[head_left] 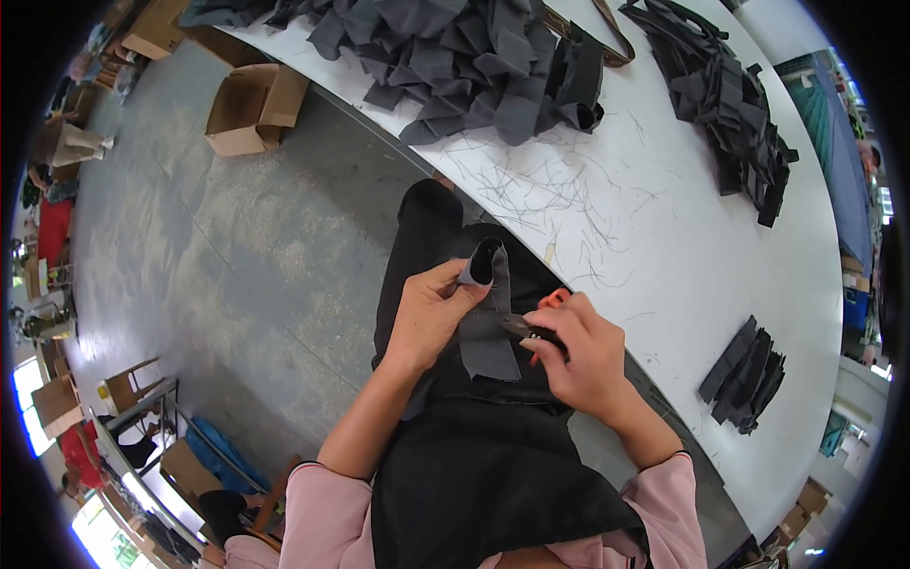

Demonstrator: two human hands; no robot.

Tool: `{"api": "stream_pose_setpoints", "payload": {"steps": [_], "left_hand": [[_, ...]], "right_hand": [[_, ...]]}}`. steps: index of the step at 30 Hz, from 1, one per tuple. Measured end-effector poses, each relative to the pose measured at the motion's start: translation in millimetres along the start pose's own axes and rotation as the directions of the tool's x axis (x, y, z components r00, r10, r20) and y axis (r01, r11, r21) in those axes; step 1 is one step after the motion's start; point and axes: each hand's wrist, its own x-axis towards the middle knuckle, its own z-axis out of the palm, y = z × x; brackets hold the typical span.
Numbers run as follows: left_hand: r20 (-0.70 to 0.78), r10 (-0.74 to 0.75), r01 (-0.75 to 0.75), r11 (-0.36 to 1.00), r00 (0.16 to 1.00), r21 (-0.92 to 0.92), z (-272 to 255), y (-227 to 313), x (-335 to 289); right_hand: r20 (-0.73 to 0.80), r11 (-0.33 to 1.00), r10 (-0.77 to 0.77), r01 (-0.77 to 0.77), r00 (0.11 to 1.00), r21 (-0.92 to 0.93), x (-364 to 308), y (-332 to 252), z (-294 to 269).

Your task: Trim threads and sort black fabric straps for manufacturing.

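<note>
Above my lap, my left hand (424, 318) pinches a dark grey fabric strip (487, 355) near its top, where the cloth curls into a loop. The strip's lower end hangs loose over my black apron (483, 455). My right hand (586, 353) is closed around a pair of thread snips (516, 326) with orange on the handle. Their dark blades point left and lie against or just in front of the strip; I cannot tell whether they touch it. My right fingers partly hide the handle.
A white table (654, 275) curves along my right, strewn with cut threads (545, 190). On it are a large heap of grey fabric pieces (455, 66), a long pile (725, 114) and a small stack (744, 375). An open cardboard box (251, 109) stands on the floor.
</note>
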Motion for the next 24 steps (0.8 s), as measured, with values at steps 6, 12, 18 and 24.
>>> {"api": "stream_pose_setpoints", "payload": {"steps": [6, 12, 18, 24], "left_hand": [[0.018, -0.005, 0.004, 0.999, 1.0, 0.048, 3.1, 3.3, -2.2], [0.067, 0.011, -0.011, 1.0, 0.998, 0.003, 3.6, 4.5, -4.0], [0.055, -0.004, 0.002, 0.999, 0.998, 0.035, 1.7, 0.8, -2.7], [0.005, 0.038, -0.038, 0.999, 0.999, 0.013, 2.5, -0.5, -2.0]], "right_hand": [[0.13, 0.812, -0.392, 0.409, 0.911, -0.415, 3.4, 0.2, -6.5], [0.159, 0.898, -0.366, 0.393, 0.917, -0.198, 8.8, 4.3, -2.8], [0.363, 0.352, 0.387, -0.5, 0.848, 0.792, 4.0, 2.0, -7.8], [0.02, 0.993, -0.082, 0.084, 0.996, -0.084, -6.4, 3.9, 1.3]]}}
